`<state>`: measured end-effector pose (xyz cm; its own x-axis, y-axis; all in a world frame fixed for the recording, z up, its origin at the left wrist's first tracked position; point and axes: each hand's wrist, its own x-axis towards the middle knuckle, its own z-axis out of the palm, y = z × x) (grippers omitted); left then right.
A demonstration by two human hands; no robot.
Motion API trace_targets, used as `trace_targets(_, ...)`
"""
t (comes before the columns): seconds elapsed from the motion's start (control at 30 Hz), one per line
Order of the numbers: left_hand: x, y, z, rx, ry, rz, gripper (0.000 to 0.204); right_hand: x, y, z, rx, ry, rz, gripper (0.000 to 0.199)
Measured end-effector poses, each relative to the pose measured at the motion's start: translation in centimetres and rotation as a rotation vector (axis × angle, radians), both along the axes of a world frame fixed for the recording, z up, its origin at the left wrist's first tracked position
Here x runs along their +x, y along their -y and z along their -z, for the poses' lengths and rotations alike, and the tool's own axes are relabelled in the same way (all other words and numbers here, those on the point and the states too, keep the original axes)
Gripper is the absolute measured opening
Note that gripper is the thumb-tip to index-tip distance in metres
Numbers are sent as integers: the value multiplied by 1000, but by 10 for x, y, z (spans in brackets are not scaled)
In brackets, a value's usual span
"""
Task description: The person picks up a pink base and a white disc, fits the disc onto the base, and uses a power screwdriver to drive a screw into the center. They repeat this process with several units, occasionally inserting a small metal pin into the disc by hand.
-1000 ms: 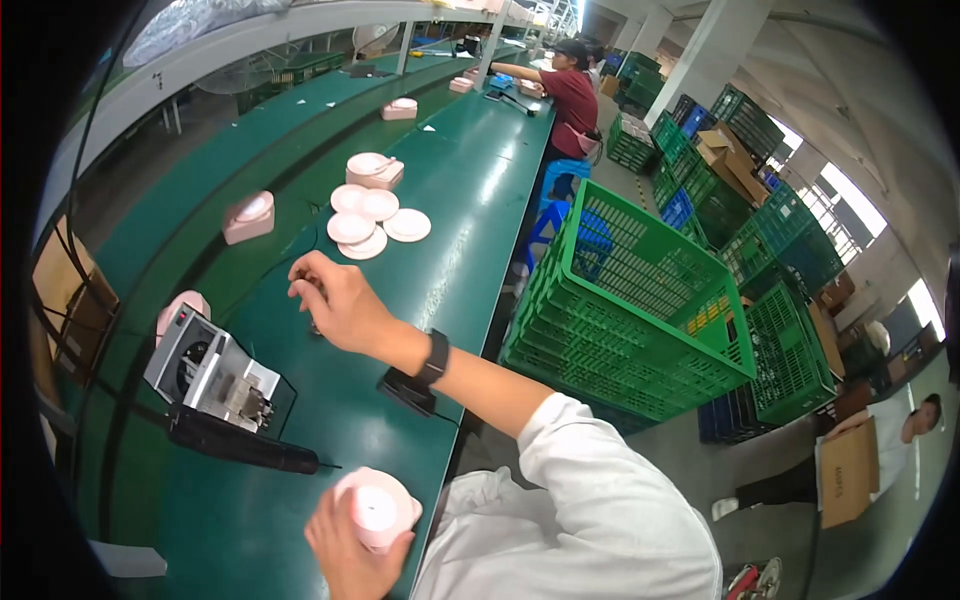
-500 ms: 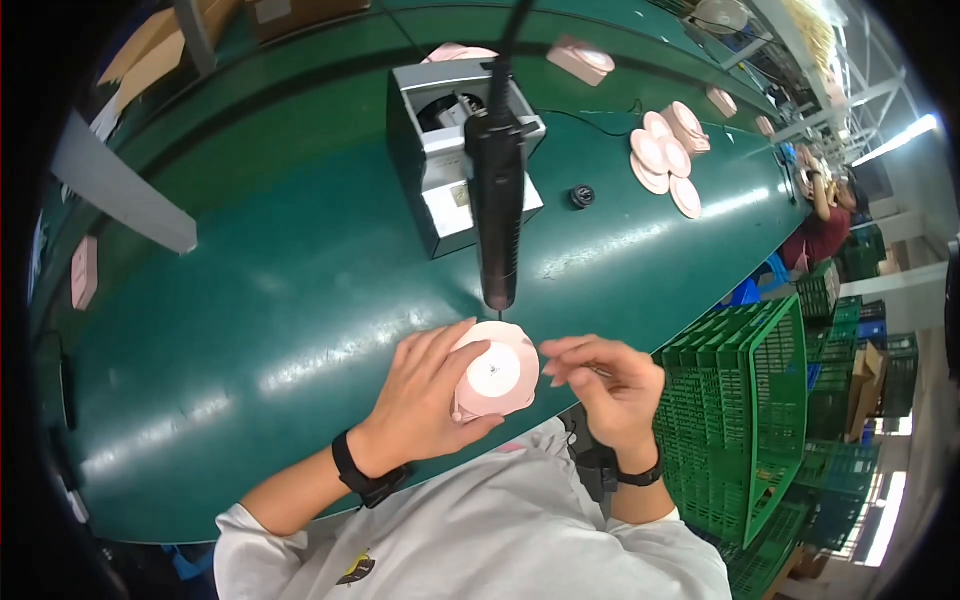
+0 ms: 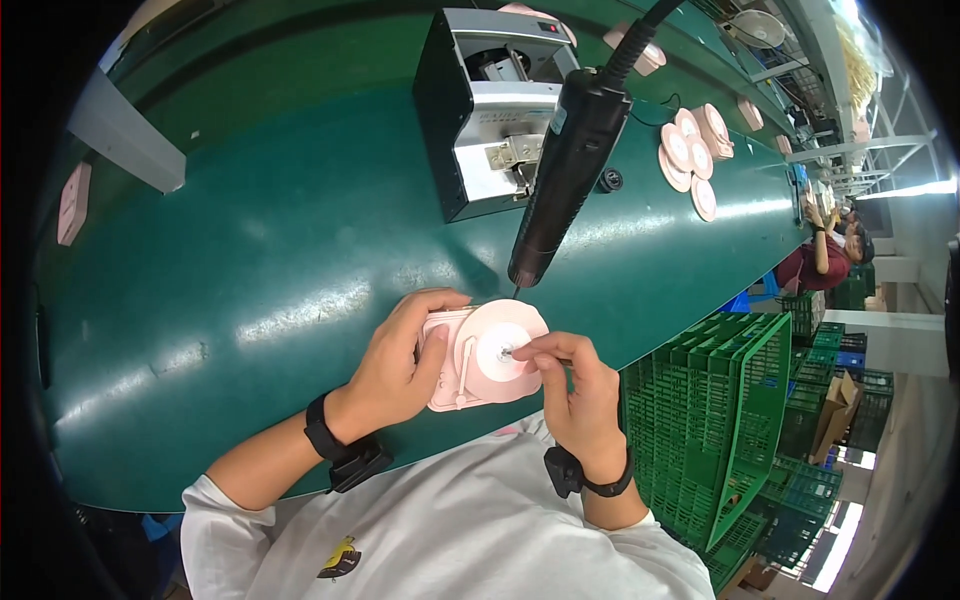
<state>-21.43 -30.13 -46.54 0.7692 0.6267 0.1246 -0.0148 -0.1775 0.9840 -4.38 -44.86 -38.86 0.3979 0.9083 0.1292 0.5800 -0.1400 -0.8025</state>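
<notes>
A pale pink plastic case [image 3: 447, 397], shaped like a small record player with a slim arm on it, rests at the near edge of the table. My left hand [image 3: 395, 355] wraps round its left side, thumb on top. On the case lies a round pink disc [image 3: 530, 322] with a white centre. Over that centre, my right hand [image 3: 580, 390] pinches a thin dark tool, its kind mostly hidden by the fingers; a small bright tip shows at the disc's middle. A black electric screwdriver [image 3: 575, 170] hangs tilted from its cable, its bit just beyond the disc.
Behind stands a black and silver boxy machine [image 3: 450, 130]. A small black knob-like part [image 3: 611, 180] lies beside it. Several pink discs [image 3: 690, 150] are farther right. Green crates [image 3: 690, 420] stand right of the table [image 3: 250, 260]. Another person [image 3: 825, 250] sits at the far right.
My right hand has come left onto the disc's centre. My left hand has shifted to the case's left side, baring the slim arm. The screwdriver now hangs more slanted.
</notes>
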Motion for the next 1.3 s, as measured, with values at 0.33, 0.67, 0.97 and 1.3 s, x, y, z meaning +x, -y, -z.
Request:
trace_targets(0.33,1,1,-4,-34,1,-3,33,-11,3,27,133,76,10,10)
trace_targets(0.67,0,-2,-3,88,-28,10,33,9,-5,33,198,3,-98,36)
trace_targets(0.97,-1,-2,1,100,-31,16,34,30,-13,34,195,32,-305,39)
trace_targets(1.3,1,6,-14,419,9,106,88,23,-1,29,237,-67,-140,36)
